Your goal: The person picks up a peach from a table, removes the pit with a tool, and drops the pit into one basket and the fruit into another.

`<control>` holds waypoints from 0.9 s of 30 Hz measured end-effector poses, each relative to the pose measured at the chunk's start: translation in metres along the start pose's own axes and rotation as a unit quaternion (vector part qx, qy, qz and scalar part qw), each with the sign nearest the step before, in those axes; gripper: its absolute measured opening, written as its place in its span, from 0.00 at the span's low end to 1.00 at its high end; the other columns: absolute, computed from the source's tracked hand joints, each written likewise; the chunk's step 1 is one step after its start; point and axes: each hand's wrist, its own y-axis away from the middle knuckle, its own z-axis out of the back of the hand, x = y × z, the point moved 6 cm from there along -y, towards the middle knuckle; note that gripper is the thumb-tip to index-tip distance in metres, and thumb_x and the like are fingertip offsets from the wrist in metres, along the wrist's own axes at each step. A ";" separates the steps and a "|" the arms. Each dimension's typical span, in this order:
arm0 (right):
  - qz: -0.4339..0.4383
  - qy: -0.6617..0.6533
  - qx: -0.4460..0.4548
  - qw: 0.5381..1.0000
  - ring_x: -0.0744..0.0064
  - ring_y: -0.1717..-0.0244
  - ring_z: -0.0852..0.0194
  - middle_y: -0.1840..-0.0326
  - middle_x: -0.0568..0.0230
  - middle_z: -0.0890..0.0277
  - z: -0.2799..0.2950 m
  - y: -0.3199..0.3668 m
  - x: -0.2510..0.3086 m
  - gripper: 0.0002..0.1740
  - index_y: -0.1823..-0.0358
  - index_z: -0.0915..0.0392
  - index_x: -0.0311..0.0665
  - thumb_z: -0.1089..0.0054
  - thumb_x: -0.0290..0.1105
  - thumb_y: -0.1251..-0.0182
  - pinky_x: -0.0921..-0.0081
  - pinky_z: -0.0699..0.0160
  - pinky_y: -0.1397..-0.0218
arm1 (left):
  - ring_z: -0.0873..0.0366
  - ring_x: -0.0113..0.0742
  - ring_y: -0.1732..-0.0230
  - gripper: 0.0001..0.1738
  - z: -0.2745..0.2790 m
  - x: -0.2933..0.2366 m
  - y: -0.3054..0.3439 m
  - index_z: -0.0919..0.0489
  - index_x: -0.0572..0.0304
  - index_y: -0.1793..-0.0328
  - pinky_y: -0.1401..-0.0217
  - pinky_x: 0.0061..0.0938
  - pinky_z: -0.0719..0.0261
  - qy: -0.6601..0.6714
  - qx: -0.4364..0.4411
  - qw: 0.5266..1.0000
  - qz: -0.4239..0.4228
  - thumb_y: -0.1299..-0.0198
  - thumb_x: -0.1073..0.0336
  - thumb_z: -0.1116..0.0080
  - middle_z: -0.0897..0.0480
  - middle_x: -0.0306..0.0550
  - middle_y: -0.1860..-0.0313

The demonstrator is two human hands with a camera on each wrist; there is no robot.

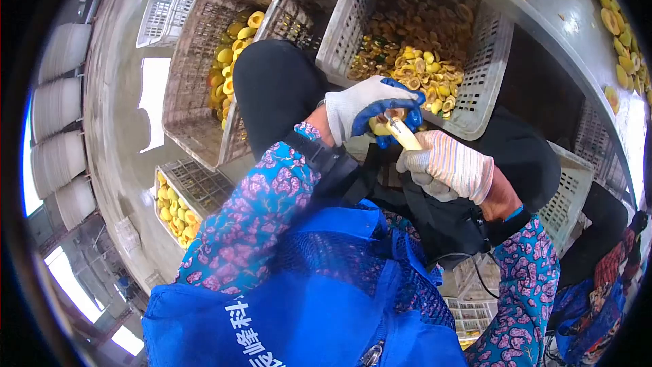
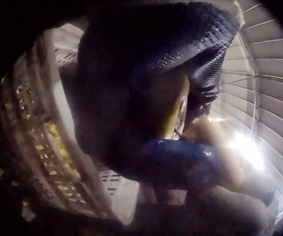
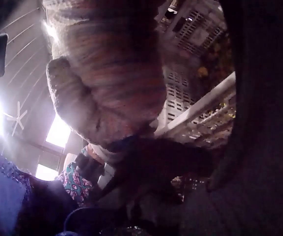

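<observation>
My left hand (image 1: 370, 105), in a white glove with a blue coated palm, grips a halved yellow fruit (image 1: 379, 124), likely a peach. Its cut edge (image 2: 176, 115) shows between the dark blue gloved fingers in the left wrist view. Wrapped in a striped knit glove, my right hand (image 1: 451, 166) holds a tool by its pale yellow handle (image 1: 405, 134). The metal end of that tool meets the cut side of the fruit; its exact shape is hidden. In the right wrist view the glove (image 3: 112, 73) fills the upper middle and covers the tool.
Before my knees stands a crate (image 1: 492, 71) of fruit halves and brown scraps. Another crate (image 1: 183, 88) with yellow halves is left of my knee, with a smaller fruit crate (image 1: 197, 187) below it. A metal table (image 1: 564, 24) bearing fruit halves borders the upper right.
</observation>
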 end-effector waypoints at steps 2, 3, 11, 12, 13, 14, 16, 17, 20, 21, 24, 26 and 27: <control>0.018 0.083 -0.050 0.995 0.88 0.90 0.44 0.84 0.78 0.39 0.011 -0.005 0.004 0.07 0.64 0.27 0.39 0.43 0.34 0.36 0.85 0.50 0.90 | 0.19 0.47 0.52 0.25 -0.002 -0.005 0.000 0.28 0.59 0.35 0.49 0.35 0.22 0.010 -0.027 0.999 0.028 0.41 0.71 0.43 0.19 0.54 0.51; 0.026 0.240 -0.114 0.964 0.77 0.87 0.35 0.84 0.70 0.35 0.017 -0.010 0.007 0.09 0.63 0.28 0.36 0.44 0.34 0.36 0.76 0.38 0.86 | 0.19 0.47 0.52 0.24 0.001 -0.002 0.001 0.28 0.59 0.35 0.50 0.35 0.21 0.076 -0.039 0.996 0.031 0.39 0.69 0.43 0.19 0.53 0.51; 0.230 0.254 -0.378 0.860 0.72 0.73 0.33 0.68 0.61 0.26 0.045 0.013 0.031 0.15 0.53 0.27 0.30 0.43 0.33 0.34 0.73 0.29 0.68 | 0.18 0.47 0.52 0.31 0.015 -0.014 0.000 0.26 0.66 0.42 0.50 0.41 0.17 0.458 -0.054 0.884 -0.081 0.30 0.42 0.58 0.19 0.53 0.51; 0.233 0.153 -0.350 0.894 0.75 0.75 0.34 0.73 0.64 0.28 0.037 0.011 0.031 0.12 0.56 0.27 0.32 0.42 0.32 0.35 0.75 0.32 0.73 | 0.18 0.47 0.52 0.30 0.014 -0.025 0.008 0.25 0.67 0.43 0.50 0.42 0.17 0.465 -0.096 0.876 -0.084 0.30 0.44 0.58 0.18 0.54 0.52; 0.225 0.078 -0.323 0.916 0.77 0.80 0.36 0.76 0.65 0.29 0.033 0.007 0.028 0.12 0.57 0.27 0.33 0.42 0.34 0.34 0.76 0.35 0.77 | 0.18 0.47 0.53 0.28 0.017 -0.034 0.015 0.25 0.68 0.44 0.50 0.43 0.17 0.456 -0.134 0.873 -0.109 0.29 0.46 0.57 0.19 0.55 0.51; 0.216 0.001 -0.294 0.931 0.79 0.84 0.39 0.78 0.66 0.31 0.029 0.001 0.022 0.13 0.57 0.27 0.33 0.42 0.36 0.34 0.77 0.38 0.82 | 0.18 0.48 0.54 0.27 0.024 -0.046 0.027 0.26 0.68 0.42 0.49 0.43 0.17 0.418 -0.164 0.878 -0.167 0.30 0.48 0.55 0.19 0.55 0.51; 0.261 -0.185 -0.170 0.932 0.79 0.94 0.46 0.84 0.70 0.38 0.012 -0.003 0.021 0.16 0.61 0.30 0.33 0.46 0.41 0.30 0.79 0.47 0.94 | 0.17 0.47 0.55 0.24 0.036 -0.094 0.064 0.25 0.67 0.45 0.55 0.42 0.15 0.360 -0.197 0.864 -0.292 0.30 0.51 0.55 0.18 0.55 0.53; 0.274 -0.287 -0.094 0.913 0.80 0.93 0.47 0.85 0.72 0.41 0.004 -0.004 0.022 0.19 0.61 0.30 0.31 0.48 0.44 0.28 0.80 0.47 0.93 | 0.19 0.47 0.51 0.24 0.044 -0.123 0.096 0.26 0.67 0.43 0.50 0.41 0.17 0.041 -0.349 0.872 -0.341 0.29 0.52 0.55 0.19 0.53 0.50; 0.309 -0.549 0.227 0.743 0.83 0.92 0.47 0.85 0.75 0.43 0.003 -0.049 0.004 0.23 0.57 0.30 0.29 0.50 0.47 0.27 0.81 0.47 0.92 | 0.22 0.43 0.46 0.23 0.111 -0.132 0.176 0.27 0.68 0.40 0.44 0.34 0.21 0.113 -0.429 0.800 -0.404 0.30 0.55 0.53 0.22 0.50 0.44; 0.288 -0.578 0.251 0.721 0.84 0.92 0.48 0.84 0.75 0.43 0.006 -0.065 -0.008 0.23 0.57 0.29 0.28 0.51 0.47 0.27 0.82 0.48 0.92 | 0.21 0.43 0.46 0.22 0.125 -0.133 0.201 0.26 0.67 0.40 0.45 0.34 0.22 -0.007 -0.499 0.782 -0.373 0.30 0.56 0.52 0.21 0.50 0.45; 0.228 -0.658 0.325 0.640 0.88 0.92 0.53 0.81 0.77 0.41 0.012 -0.105 -0.027 0.26 0.56 0.27 0.26 0.56 0.49 0.25 0.85 0.51 0.92 | 0.20 0.37 0.50 0.19 0.201 -0.091 0.267 0.22 0.67 0.45 0.46 0.31 0.22 -0.084 -0.704 0.663 -0.238 0.34 0.59 0.46 0.17 0.48 0.52; 0.241 -0.644 0.344 0.639 0.88 0.91 0.52 0.79 0.76 0.39 0.006 -0.092 -0.020 0.26 0.55 0.27 0.25 0.56 0.48 0.25 0.85 0.49 0.92 | 0.20 0.32 0.58 0.15 0.220 -0.055 0.288 0.20 0.66 0.50 0.52 0.27 0.23 -0.187 -0.763 0.600 -0.149 0.39 0.65 0.39 0.16 0.44 0.59; 0.254 -0.631 0.354 0.642 0.88 0.90 0.51 0.78 0.75 0.38 0.008 -0.086 -0.011 0.26 0.54 0.27 0.25 0.56 0.48 0.25 0.85 0.48 0.91 | 0.21 0.31 0.59 0.14 0.244 -0.028 0.291 0.19 0.65 0.52 0.52 0.26 0.24 -0.230 -0.743 0.622 -0.085 0.41 0.66 0.38 0.16 0.43 0.60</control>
